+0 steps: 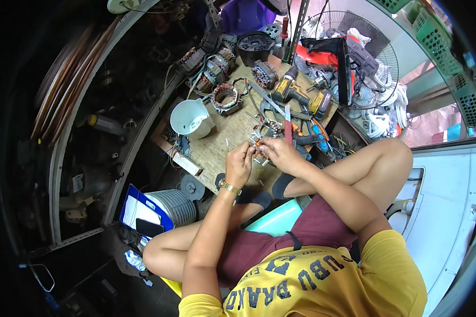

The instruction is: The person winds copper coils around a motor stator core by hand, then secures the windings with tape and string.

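Your clearest way across the bench (222,150) is the bare strip between the white jug (191,119) and your hands; ahead, motor stators (226,98), a cordless drill (296,92) and pliers (314,138) crowd the far side.

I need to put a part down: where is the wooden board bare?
Bare wood lies between the white plastic jug and the left hand. Crowded: copper-wound stators at the far end, yellow cordless drill and pliers beyond the right hand.

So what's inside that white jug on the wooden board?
The white jug stands open-topped on the wooden board, left of both hands. Its visible inner wall looks bare and pale; nothing shows inside. The near wall hides the bottom, so that part cannot be checked.
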Demonstrator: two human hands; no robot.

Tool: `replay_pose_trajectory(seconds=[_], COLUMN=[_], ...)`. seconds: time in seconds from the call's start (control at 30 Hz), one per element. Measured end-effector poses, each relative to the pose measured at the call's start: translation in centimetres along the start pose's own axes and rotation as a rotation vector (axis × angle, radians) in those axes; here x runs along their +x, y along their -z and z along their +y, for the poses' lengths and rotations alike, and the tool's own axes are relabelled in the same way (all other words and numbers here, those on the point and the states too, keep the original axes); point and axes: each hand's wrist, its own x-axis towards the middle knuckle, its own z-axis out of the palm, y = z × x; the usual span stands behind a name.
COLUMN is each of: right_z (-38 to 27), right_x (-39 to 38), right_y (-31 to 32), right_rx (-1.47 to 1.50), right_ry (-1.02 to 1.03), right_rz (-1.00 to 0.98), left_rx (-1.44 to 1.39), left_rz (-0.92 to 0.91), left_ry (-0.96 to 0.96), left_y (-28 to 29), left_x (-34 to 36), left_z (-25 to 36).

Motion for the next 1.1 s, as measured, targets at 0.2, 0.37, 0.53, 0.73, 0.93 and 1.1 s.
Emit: replay_pose_trajectory(seconds=[0.2,0.37,0.53,0.73,0.93,1.1], right_z=[0.0,-0.2,-0.4,-0.6,-0.9,-1.4], right_x=[1.9,2.5,1.7,1.9,2.7,2.5], right_y=[2.6,3.1,1.4,2.1,5.6,5.8], right_rx=[-0.222,-0.269,0.244,0.097,-0.359,-0.266], right_ry=[0.312,0.372,-0.376,-0.097,0.377,0.435], right_rz=[-0.056,-0.006,-0.047,0.073,0.098,0.094], left_rx=[-0.973,-1.305,0.522,0.341,-1.003,-1.802], left_rz=[-0.260,-0.343,-0.055,-0.002,-0.082,-0.315], left_ry=[0.488,0.716,-0.123,-0.040,0.575,0.871], left_y=[0.1,0.3,0.5,-0.1,-2.1,-0.7], left_x=[-1.2,-0.4,1.9,2.2,0.7,0.4], left_z=[-1.7,-0.2,1.9,1.1,4.4,5.6])
